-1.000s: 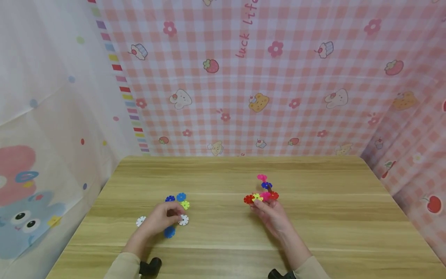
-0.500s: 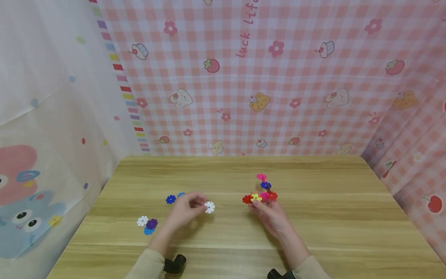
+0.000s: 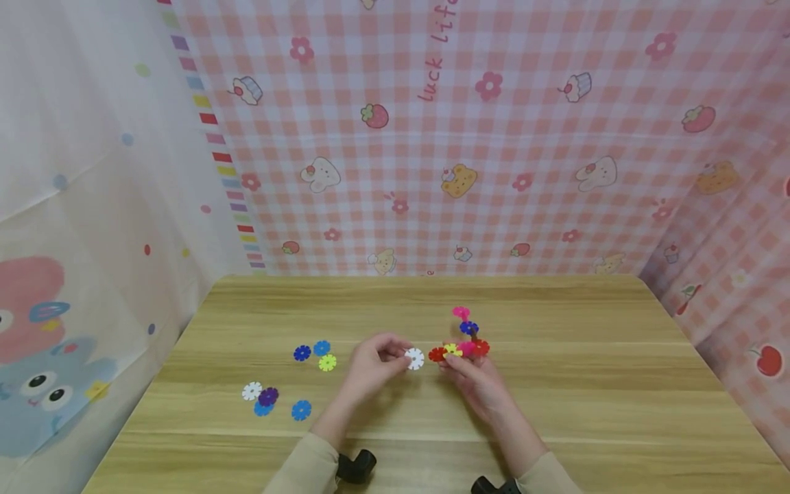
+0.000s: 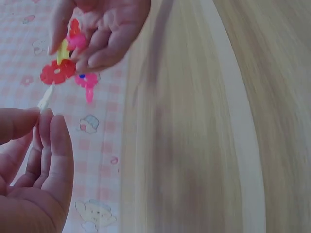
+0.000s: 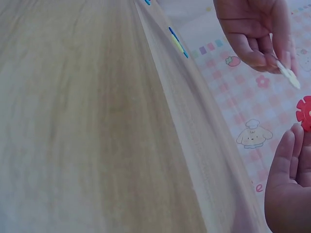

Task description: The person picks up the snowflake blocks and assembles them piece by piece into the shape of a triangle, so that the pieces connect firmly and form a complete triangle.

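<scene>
My left hand [image 3: 374,365] pinches a white notched disc [image 3: 415,359] between thumb and fingertips. In the left wrist view this white disc [image 4: 46,97] shows edge-on, its tip right at a red disc [image 4: 57,73]. My right hand [image 3: 480,384] holds a chain of joined snowflake discs by the yellow disc [image 3: 453,350], thumb on top. The chain has a red disc [image 3: 437,355] at its left end. Beyond the yellow come a pink disc [image 3: 466,348], another red disc [image 3: 481,347], a blue disc [image 3: 469,328] and a pink disc [image 3: 461,312] at the far end.
On the wooden table [image 3: 555,412], at left, lie a dark blue disc [image 3: 302,353], a light blue disc [image 3: 321,348] and a yellow-green disc [image 3: 327,363]. Nearer are a white disc [image 3: 252,391], a purple disc [image 3: 268,396] over a blue one, and a lone blue disc [image 3: 301,410].
My left hand has lifted the white disc from the loose discs at left and carried it rightward, close to the chain. The right hand with the chain has hardly moved.
</scene>
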Action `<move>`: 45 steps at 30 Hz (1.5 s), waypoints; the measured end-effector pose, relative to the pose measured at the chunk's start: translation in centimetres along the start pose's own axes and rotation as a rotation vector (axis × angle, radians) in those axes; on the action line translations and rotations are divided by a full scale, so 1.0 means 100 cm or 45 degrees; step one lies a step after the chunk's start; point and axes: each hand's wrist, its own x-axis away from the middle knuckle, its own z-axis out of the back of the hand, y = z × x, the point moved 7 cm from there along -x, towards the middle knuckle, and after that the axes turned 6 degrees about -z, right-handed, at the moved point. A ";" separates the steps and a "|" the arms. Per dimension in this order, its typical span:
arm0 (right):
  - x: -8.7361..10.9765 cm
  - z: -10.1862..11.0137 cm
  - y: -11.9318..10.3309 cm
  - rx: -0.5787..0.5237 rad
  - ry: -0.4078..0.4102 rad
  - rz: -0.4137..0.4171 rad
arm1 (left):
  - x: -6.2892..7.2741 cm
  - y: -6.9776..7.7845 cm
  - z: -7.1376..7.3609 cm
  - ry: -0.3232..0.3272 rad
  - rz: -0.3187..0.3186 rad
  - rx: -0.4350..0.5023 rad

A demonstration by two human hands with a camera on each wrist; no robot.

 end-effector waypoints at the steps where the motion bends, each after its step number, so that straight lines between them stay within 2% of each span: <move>1: 0.000 0.000 0.000 -0.003 0.000 -0.003 | -0.001 0.001 -0.002 0.007 0.004 0.012; 10: 0.000 0.003 0.001 -0.014 0.096 -0.040 | -0.001 -0.002 -0.012 0.078 0.087 0.088; 16: 0.000 0.002 0.000 -0.015 0.100 -0.045 | -0.001 -0.008 -0.017 0.116 0.170 0.243; 26: -0.001 0.003 0.000 -0.062 0.181 -0.034 | 0.000 -0.008 -0.022 0.121 0.202 0.462; 33: -0.002 0.004 0.001 -0.081 0.205 -0.052 | 0.000 -0.007 -0.025 0.134 0.221 0.496; 45: -0.002 0.004 0.000 -0.055 0.184 -0.010 | 0.001 -0.008 -0.032 0.210 0.222 0.552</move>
